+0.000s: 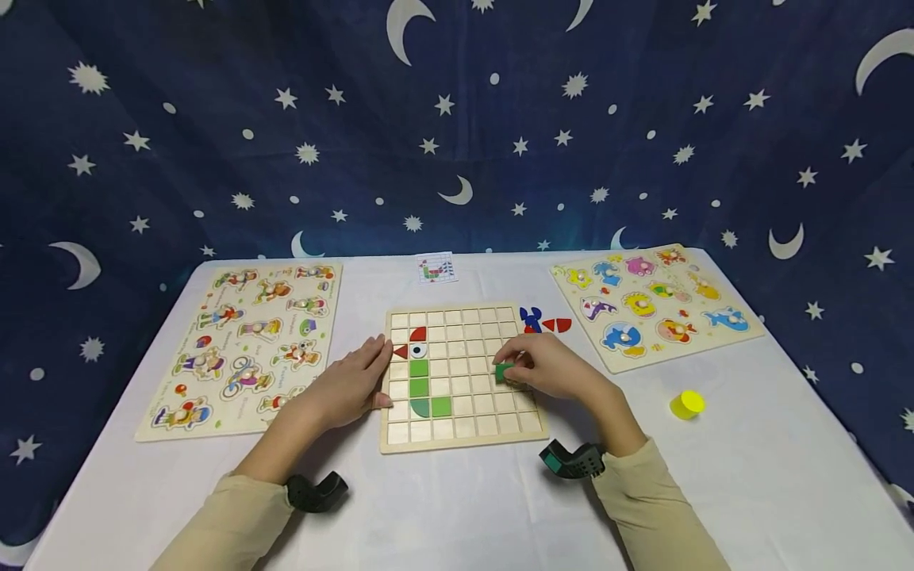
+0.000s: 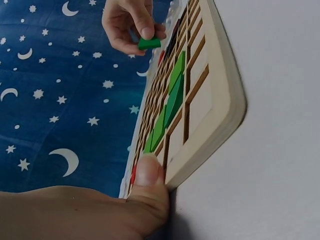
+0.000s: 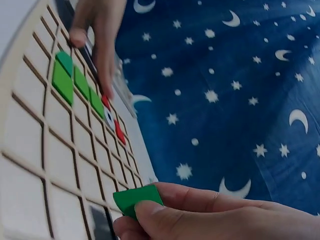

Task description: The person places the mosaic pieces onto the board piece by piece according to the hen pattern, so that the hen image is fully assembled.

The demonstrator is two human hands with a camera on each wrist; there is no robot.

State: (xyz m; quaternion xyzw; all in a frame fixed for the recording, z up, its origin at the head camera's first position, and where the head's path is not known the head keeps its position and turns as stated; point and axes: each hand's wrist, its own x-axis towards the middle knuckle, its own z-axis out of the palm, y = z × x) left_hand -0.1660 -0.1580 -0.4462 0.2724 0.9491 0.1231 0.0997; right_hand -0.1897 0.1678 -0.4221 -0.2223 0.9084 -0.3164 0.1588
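Note:
A wooden grid board (image 1: pixel 464 446) lies on the white table. My left hand (image 1: pixel 346 385) rests along its left side, fingers extended, thumb at the rim. Over the right part of the grid, my right hand (image 1: pixel 550 365) pinches a dark green tile (image 3: pixel 131 198) between thumb and fingers, held above the cells in the left wrist view. Set in the left columns are a red quarter-round tile (image 1: pixel 418 334), a red triangle (image 1: pixel 401 352), an eye tile (image 1: pixel 418 350), several light green square tiles (image 1: pixel 419 387) and a darker green quarter-round tile (image 1: pixel 420 408).
Beyond the board's right corner lie blue pieces (image 1: pixel 530 319) and red pieces (image 1: pixel 562 325). A small pattern card (image 1: pixel 436 268) sits at the back edge. Picture puzzle boards stand left (image 1: pixel 250 349) and right (image 1: pixel 657 305). A yellow cylinder (image 1: pixel 688 404) is at the right.

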